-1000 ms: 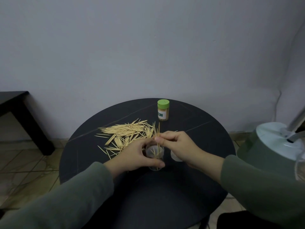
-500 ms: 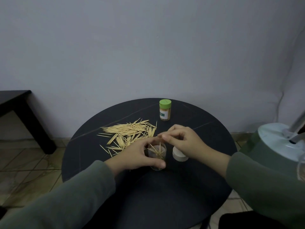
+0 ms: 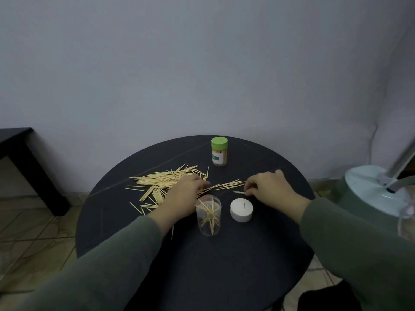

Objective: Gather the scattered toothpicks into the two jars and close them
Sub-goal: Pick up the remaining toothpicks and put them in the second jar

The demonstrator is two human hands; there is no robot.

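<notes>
Loose toothpicks lie lengthwise left-to-right at frame centre between both hands; right hand pinches one, left hand rests flat on the pile.

Both hands reach forward palms down, left hand flat, right hand fingers curled.

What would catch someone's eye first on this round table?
Probably the pale scattered toothpicks fanned across the dark table's left half, with the left hand reaching into them. Then the open clear jar bristling with toothpicks near the middle, and the green-lidded jar standing closed at the far edge.
</notes>
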